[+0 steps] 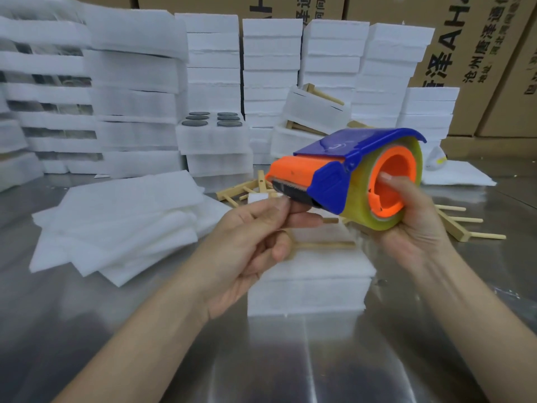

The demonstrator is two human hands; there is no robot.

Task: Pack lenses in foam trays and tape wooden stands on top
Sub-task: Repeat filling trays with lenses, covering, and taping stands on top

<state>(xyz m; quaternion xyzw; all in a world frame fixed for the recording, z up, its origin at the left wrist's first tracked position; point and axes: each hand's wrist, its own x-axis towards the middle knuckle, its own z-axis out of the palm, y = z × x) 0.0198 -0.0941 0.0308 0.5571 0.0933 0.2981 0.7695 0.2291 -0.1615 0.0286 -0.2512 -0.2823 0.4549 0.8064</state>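
Upper centre, an open foam tray [213, 142] shows six dark lenses [194, 123] in its wells. Mid-frame, the right hand [412, 225] grips the tape dispenser [328, 175], fingers through its orange core. The left hand [255, 237] pinches at the cutter mouth, tape end hard to see. Below, on the tabletop [145, 330], a wooden stand [322, 244] lies half hidden on a closed foam stack [308, 289].

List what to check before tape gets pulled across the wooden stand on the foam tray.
1. Tape dispenser gripped by right hand, fingers through the orange core: ok.
2. Left hand pinches at the cutter; tape end caught between its fingers: cannot tell.
3. Tape left on the tape roll: ok.
4. Wooden stand lies on the foam tray below the hands: ok.
5. Lenses inside that tray: cannot tell, hidden.
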